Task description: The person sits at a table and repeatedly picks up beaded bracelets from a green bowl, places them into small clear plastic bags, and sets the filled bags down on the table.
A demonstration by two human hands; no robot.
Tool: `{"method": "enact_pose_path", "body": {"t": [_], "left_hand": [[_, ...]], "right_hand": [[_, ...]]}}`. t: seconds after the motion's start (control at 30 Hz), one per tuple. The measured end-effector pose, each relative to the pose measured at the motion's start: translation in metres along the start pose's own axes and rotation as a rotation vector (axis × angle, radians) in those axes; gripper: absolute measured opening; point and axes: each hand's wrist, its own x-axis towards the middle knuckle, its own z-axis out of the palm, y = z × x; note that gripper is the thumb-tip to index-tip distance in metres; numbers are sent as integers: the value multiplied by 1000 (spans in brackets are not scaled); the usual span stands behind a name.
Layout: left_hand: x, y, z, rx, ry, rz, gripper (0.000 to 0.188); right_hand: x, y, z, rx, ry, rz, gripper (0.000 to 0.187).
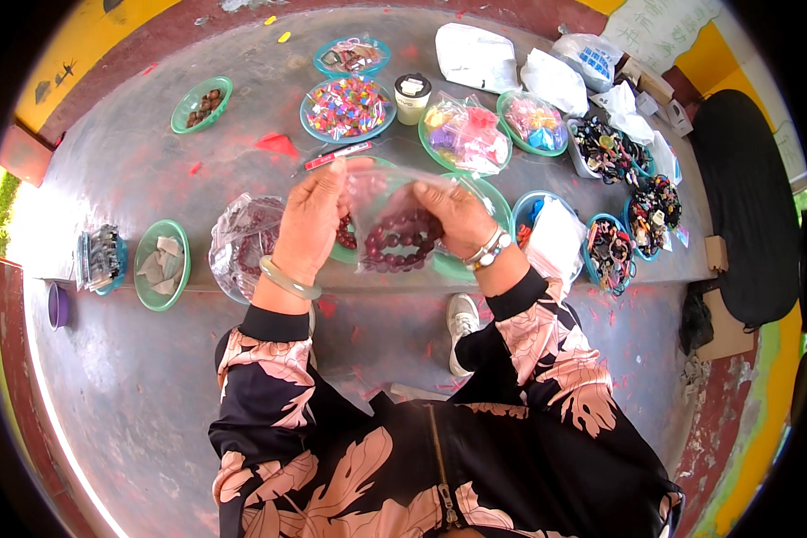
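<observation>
Between my hands hangs a small clear plastic bag (pixel 378 199) with a dark red bead bracelet (pixel 400 240) lying in its lower part. My left hand (pixel 311 220) pinches the bag's upper left corner, with the fingers partly behind the plastic. At the upper right edge my right hand (pixel 460 218) grips the bag between thumb and fingers. Behind the bag stand green bowls (pixel 486 202), one with dark red beads, partly hidden by the bag and my hands. Left of my left hand, a bowl holds more dark red beads under crumpled clear plastic (pixel 245 235).
Across the raised grey ledge (pixel 251 108) stand a bowl of colourful small pieces (pixel 348 108), a lidded cup (pixel 412 97), a red-and-white pen (pixel 338 155) and white bags (pixel 477 58). Baskets of hair ties (pixel 610 254) fill the right side. A green bowl with cloth (pixel 162 265) sits left.
</observation>
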Motion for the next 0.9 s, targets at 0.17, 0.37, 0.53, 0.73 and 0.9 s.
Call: {"method": "enact_pose_path", "body": {"t": [0.17, 0.37, 0.53, 0.73, 0.9], "left_hand": [[6, 2, -7, 39, 54, -55, 50], [2, 6, -10, 49, 54, -61, 49], [4, 4, -10, 82, 36, -74, 49], [9, 3, -3, 126, -5, -106, 49], [-2, 7, -14, 166, 61, -119, 48]], "right_hand": [[-1, 2, -62, 52, 147, 12, 38], [-5, 9, -138, -1, 409, 28, 35], [3, 54, -201, 60, 589, 156, 35], [5, 134, -272, 93, 747, 323, 38], [18, 143, -233, -516, 957, 520, 60]]}}
